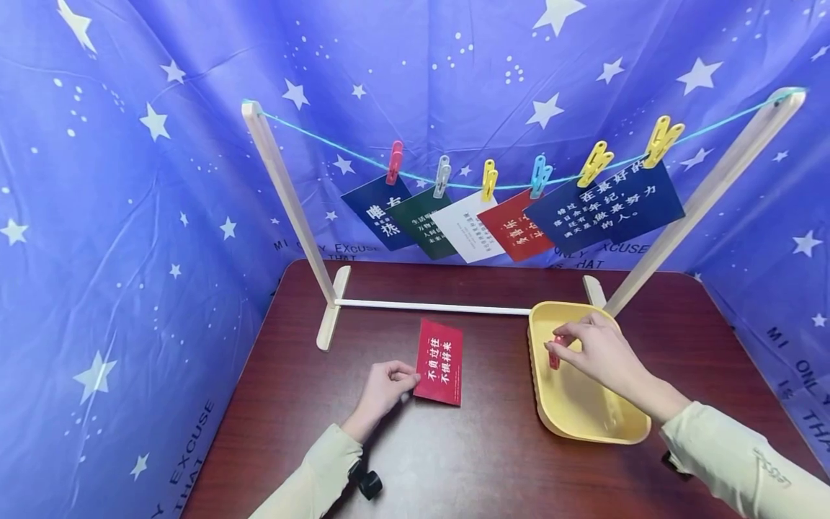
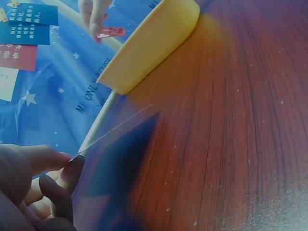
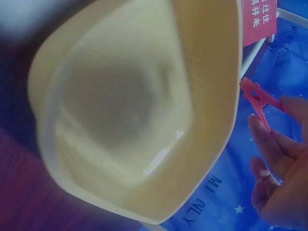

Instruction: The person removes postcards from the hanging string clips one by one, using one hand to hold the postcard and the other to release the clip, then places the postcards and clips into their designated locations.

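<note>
My left hand (image 1: 382, 393) pinches the left edge of a red card (image 1: 439, 364) with white lettering. In the left wrist view that card shows edge-on as a thin line, raised over its dark shadow on the table. Above the yellow basin (image 1: 541, 404), my right hand (image 1: 599, 349) holds a red clothespin (image 1: 554, 353) between thumb and fingers. The right wrist view shows the clothespin (image 3: 259, 100) with its handle ends between the thumb and a fingertip, and the basin's inside bare.
A wooden stand, with a left post (image 1: 292, 209) and a right post (image 1: 707, 202), carries a teal string (image 1: 324, 138). Several cards hang from it by clothespins, including a white card (image 1: 468, 227) and a green card (image 1: 424, 227). A white crossbar (image 1: 434, 308) runs low along the table (image 1: 493, 461).
</note>
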{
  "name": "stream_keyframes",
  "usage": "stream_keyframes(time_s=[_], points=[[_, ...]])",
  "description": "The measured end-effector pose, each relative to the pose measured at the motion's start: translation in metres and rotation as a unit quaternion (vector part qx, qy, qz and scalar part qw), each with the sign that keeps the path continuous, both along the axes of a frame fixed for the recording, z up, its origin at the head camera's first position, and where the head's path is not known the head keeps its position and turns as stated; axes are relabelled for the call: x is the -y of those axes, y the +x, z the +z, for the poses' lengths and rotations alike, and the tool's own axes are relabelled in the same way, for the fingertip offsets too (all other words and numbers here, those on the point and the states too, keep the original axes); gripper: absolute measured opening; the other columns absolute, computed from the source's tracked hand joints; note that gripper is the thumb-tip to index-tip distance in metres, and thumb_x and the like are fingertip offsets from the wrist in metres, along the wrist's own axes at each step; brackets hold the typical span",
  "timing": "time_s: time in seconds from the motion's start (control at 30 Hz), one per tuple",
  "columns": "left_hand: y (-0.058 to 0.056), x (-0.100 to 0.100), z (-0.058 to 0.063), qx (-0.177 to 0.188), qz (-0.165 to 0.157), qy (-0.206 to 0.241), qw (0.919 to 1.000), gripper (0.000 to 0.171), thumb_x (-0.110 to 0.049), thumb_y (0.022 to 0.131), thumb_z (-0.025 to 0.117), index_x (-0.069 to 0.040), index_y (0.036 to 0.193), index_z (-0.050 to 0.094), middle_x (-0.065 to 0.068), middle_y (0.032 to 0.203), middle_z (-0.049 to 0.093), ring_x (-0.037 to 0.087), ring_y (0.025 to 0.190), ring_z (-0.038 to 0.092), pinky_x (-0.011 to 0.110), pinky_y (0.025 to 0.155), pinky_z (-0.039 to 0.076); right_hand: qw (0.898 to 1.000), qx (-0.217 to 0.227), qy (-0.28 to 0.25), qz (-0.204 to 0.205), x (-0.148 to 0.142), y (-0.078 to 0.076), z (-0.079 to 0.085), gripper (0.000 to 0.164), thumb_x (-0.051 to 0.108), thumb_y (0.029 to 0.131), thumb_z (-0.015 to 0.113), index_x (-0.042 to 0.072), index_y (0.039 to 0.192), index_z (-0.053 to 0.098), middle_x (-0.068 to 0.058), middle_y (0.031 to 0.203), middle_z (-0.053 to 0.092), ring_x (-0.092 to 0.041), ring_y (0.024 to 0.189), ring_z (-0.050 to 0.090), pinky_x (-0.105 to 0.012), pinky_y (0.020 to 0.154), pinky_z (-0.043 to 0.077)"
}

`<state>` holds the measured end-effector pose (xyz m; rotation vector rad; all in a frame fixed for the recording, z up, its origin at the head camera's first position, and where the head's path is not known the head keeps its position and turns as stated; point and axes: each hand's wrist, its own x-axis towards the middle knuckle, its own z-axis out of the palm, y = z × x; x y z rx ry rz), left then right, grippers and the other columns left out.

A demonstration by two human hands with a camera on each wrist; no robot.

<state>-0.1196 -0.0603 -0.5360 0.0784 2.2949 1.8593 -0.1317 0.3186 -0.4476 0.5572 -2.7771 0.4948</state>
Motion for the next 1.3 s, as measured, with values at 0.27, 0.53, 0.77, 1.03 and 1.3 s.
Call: stream_keyframes(time_s=[0.27,0.53,0.77,1.03,1.3], points=[[0.002,0.0,0.0,0.008,-0.02,-0.026,0.9994,0.014,-0.002,0.089,0.074,0.012,0.091,0.071,0.011,0.06,0.065,0.003,0.044,0.047,0.017,0.045,0.037,1.0,0.008,0.005,0.001,-0.005,0.004,-0.015,0.018,0.023,0.083,0.087,0.009,0.091,0.079,0.015,0.073,0.071,-0.019,0.079,0.055,-0.039,0.069,0.043],[0.002,0.003,-0.006,-0.001,-0.038,-0.075,0.9965,0.012,-0.005,0.09,0.074,0.006,0.087,0.073,0.009,0.057,0.063,0.001,0.041,0.045,0.018,0.044,0.037,0.999,0.028,0.019,0.0,-0.007,0.008,-0.023,0.014,0.025,0.083,0.085,0.014,0.083,0.076,0.014,0.071,0.069,-0.019,0.075,0.055,-0.039,0.068,0.043],[0.005,0.006,-0.008,-0.015,-0.046,-0.119,0.9917,0.011,-0.008,0.087,0.076,0.001,0.081,0.074,-0.009,0.058,0.056,0.002,0.051,0.048,0.018,0.049,0.038,0.996,0.073,0.042,-0.005,-0.007,0.012,-0.033,0.018,0.031,0.087,0.082,0.024,0.074,0.072,0.021,0.065,0.064,-0.017,0.071,0.054,-0.038,0.065,0.044],[0.006,0.009,-0.012,-0.026,-0.059,-0.159,0.9851,0.008,-0.008,0.085,0.078,-0.002,0.082,0.073,-0.005,0.064,0.064,0.002,0.056,0.051,0.02,0.055,0.042,0.99,0.125,0.061,0.01,-0.004,0.014,-0.039,0.025,0.033,0.089,0.08,0.029,0.066,0.069,0.024,0.059,0.061,-0.013,0.063,0.051,-0.034,0.058,0.04],[0.007,0.009,-0.012,-0.029,-0.065,-0.182,0.9808,0.013,-0.011,0.085,0.079,-0.006,0.085,0.067,-0.005,0.067,0.065,0.003,0.059,0.054,0.023,0.057,0.044,0.983,0.162,0.083,-0.013,-0.001,0.018,-0.041,0.025,0.035,0.084,0.083,0.023,0.074,0.064,0.015,0.06,0.059,-0.018,0.064,0.053,-0.037,0.058,0.04]])
